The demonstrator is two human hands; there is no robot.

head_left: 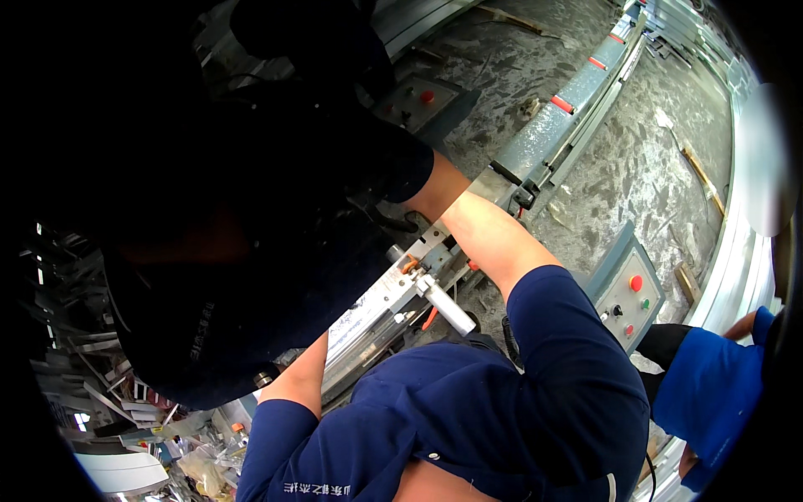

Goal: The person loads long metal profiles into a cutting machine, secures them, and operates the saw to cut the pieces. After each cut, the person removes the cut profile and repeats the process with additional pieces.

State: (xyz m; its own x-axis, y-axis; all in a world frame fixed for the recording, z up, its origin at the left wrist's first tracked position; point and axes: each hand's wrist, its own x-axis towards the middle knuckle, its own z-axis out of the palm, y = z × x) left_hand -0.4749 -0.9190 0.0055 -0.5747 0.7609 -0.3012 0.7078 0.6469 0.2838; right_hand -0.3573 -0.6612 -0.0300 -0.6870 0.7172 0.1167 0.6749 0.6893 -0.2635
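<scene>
A large, dark glossy machine cover [276, 192] fills the upper left and mirrors my arms and shirt. My right forearm [493, 234] reaches to its edge, and the right hand is hidden behind it. Farther left, my left forearm [303, 378] also runs up to the cover, with that hand out of sight. Between the arms lies a pale metal machine bed [381, 294] with a silver cylinder [445, 306] mounted across it. Small orange fittings [410, 265] sit near the cylinder. What my hands hold or touch cannot be made out.
A control box [627, 289] with red, black and green buttons stands at right. Beyond my right arm, a grey roller track [548, 125] stretches away over the floor. A person in a blue shirt [711, 393] is at lower right. Metal offcuts [104, 360] and plastic bags [202, 470] lie lower left.
</scene>
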